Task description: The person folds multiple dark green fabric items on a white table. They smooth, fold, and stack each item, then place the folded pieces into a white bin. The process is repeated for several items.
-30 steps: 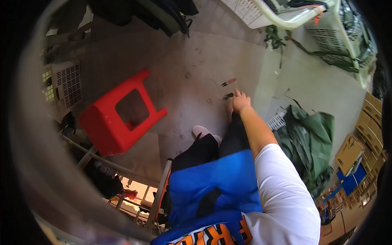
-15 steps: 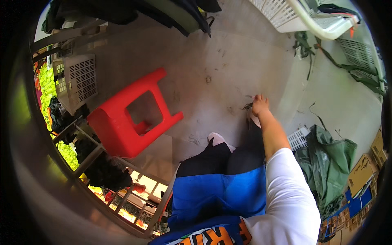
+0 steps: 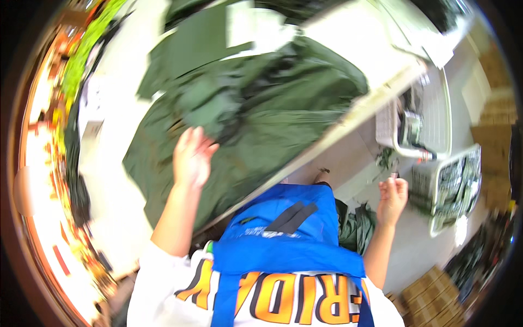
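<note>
My left hand [image 3: 193,158] is over a dark green garment [image 3: 294,117] spread across a white table [image 3: 117,218]. Its fingers are stretched out, with the thumb apart and nothing seen between them. Whether they touch the cloth is blurred. My right hand [image 3: 392,200] is held up past the table's right edge, above the floor. Its fingers are curled together in a pinch, and a small dark bit shows at the tips, too small to name.
Right of the table, white plastic baskets [image 3: 438,188] filled with packed items stand on the floor. Green cloth [image 3: 358,226] lies beside my blue apron [image 3: 291,218]. Cardboard boxes [image 3: 433,300] are stacked at the lower right. A flat dark green panel [image 3: 199,41] lies across the garment's far side.
My right hand has come up from the floor by my shoe. The view has swung from the floor and red stool to the table, and my left hand has come into sight.
</note>
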A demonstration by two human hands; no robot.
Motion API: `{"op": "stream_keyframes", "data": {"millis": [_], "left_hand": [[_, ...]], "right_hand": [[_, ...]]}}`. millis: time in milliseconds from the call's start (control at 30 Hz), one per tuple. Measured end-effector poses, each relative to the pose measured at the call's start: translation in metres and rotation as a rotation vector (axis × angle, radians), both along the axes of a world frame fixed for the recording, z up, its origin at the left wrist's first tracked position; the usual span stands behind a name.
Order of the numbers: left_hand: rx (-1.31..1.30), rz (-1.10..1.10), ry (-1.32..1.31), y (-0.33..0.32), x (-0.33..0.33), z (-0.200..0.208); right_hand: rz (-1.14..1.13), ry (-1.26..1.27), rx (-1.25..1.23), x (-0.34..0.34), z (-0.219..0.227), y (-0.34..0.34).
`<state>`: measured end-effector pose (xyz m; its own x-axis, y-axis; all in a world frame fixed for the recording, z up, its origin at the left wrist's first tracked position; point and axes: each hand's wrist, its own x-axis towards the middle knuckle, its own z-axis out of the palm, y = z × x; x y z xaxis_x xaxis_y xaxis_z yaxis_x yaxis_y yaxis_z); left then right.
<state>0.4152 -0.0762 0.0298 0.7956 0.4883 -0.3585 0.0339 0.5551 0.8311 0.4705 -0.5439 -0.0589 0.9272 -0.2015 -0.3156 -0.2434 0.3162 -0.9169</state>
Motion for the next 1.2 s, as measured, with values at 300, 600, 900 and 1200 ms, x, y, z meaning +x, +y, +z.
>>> {"op": "stream_keyframes", "data": {"millis": [300,600,900,1200], "left_hand": [[-0.368,-0.117,-0.166,0.010,-0.048,0.074],[-0.383,0.139,-0.195,0.038,-0.082,0.105],[-0.209,0.428,-0.336,0.037,-0.065,0.115],[-0.326,0.489,-0.308,0.045,-0.054,0.125]], "right_hand": [[0.992,-0.160,0.234,-0.020,0.179,0.275],[1.008,-0.507,-0.128,-0.035,0.186,0.397],[0.928,-1.102,-0.329,-0.005,0.210,0.443],[1.204,-0.317,0.321,0.014,0.214,0.443]]}}
